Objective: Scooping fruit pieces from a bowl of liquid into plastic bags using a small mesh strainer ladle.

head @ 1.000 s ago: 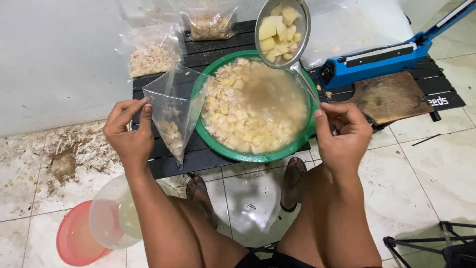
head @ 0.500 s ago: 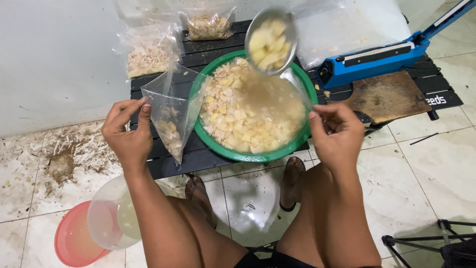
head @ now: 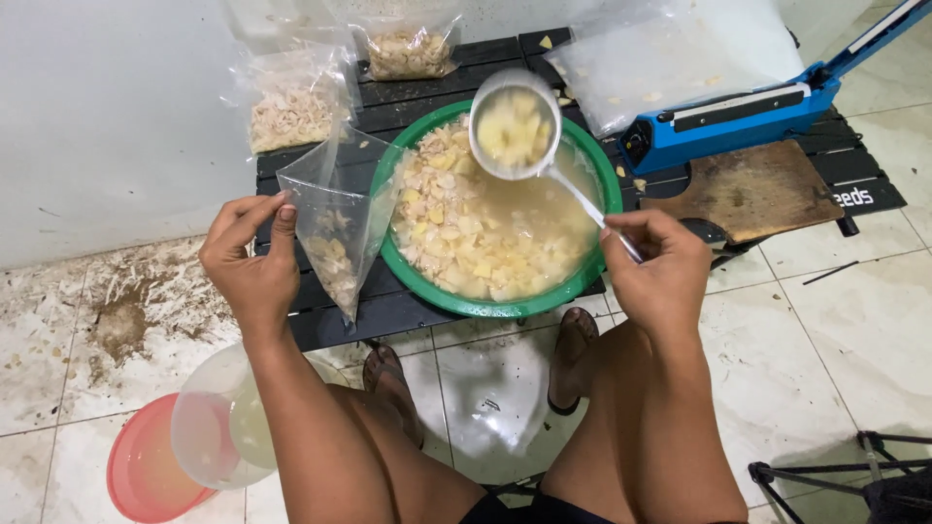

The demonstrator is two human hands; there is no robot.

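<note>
My left hand (head: 250, 262) pinches the rim of a clear plastic bag (head: 335, 228) that hangs open and holds a few pale food chunks at its bottom. My right hand (head: 658, 267) grips the handle of a metal strainer ladle (head: 515, 124), held level over the far part of a green bowl (head: 600, 175) and filled with yellow-white chunks. The bowl is full of the same chunks in cloudy liquid and stands on a low black slatted table (head: 330, 315). The bag hangs just left of the bowl.
Two filled clear bags (head: 291, 102) lie at the back of the table. A blue heat sealer (head: 738, 112) and a wooden board (head: 752, 189) sit to the right, with a large plastic sheet behind. A clear tub on a red lid (head: 160, 466) stands on the tiled floor at left.
The ladle has come down from tilted high over the bowl to level, and has moved left toward the bag. My left hand and the bag stay in place.
</note>
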